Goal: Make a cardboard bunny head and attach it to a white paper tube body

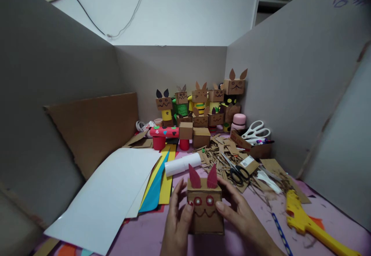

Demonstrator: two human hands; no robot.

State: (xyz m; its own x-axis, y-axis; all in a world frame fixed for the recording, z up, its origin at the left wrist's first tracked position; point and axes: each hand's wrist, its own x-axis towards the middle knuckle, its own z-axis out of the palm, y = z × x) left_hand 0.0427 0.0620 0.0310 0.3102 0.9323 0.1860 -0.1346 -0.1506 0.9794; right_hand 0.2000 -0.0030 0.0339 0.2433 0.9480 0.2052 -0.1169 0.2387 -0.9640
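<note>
A small cardboard box head (pixel 205 223) with pink-red pointed ears, red-ringed eyes and a wavy drawn mouth faces me, low in the middle of the view. My left hand (pixel 179 213) grips its left side, thumb on the front. On the opposite side my right hand (pixel 236 209) holds it the same way, thumb beside the mouth. Just beyond the ears lies a rolled white paper tube (pixel 182 164). Farther back stands a red paper body (pixel 164 132) with coloured spots, a plain cardboard box (pixel 186 130) at its end.
White paper sheets (pixel 107 194) over coloured ones lie left. Cardboard scraps (pixel 220 155) and black-handled scissors (pixel 237 173) are right of centre. A yellow glue gun (pixel 304 217) and a blue patterned pencil (pixel 281 232) lie right. Several cardboard animal figures (pixel 199 93) stand against the grey back panel (pixel 174 64).
</note>
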